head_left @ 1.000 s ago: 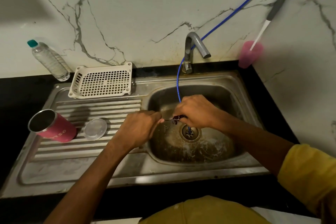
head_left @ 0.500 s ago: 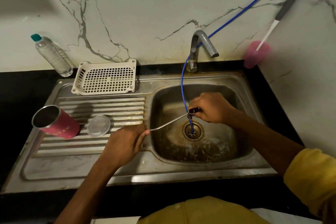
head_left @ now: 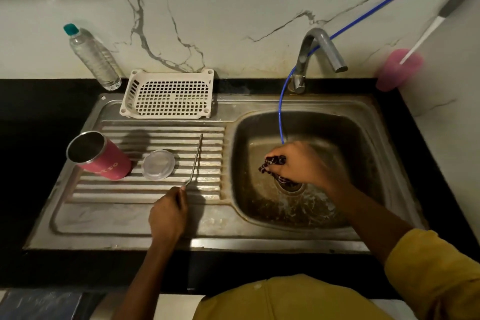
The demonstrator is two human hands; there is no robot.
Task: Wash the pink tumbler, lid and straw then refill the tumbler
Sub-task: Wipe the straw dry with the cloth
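Straw (head_left: 196, 158) of metal is reaching over the drainboard (head_left: 130, 189) at the middle of the frame, and its lower end is hiding inside the left hand (head_left: 168, 212), whose fingers are curling round it. The right hand (head_left: 304, 163), blurred, is gripping a dark cloth (head_left: 272, 163) in the sink basin (head_left: 350, 138), covering the end of the blue hose (head_left: 280, 122). The pink tumbler (head_left: 104, 157) is lying on its side at the left, with the clear lid (head_left: 158, 164) just beside it.
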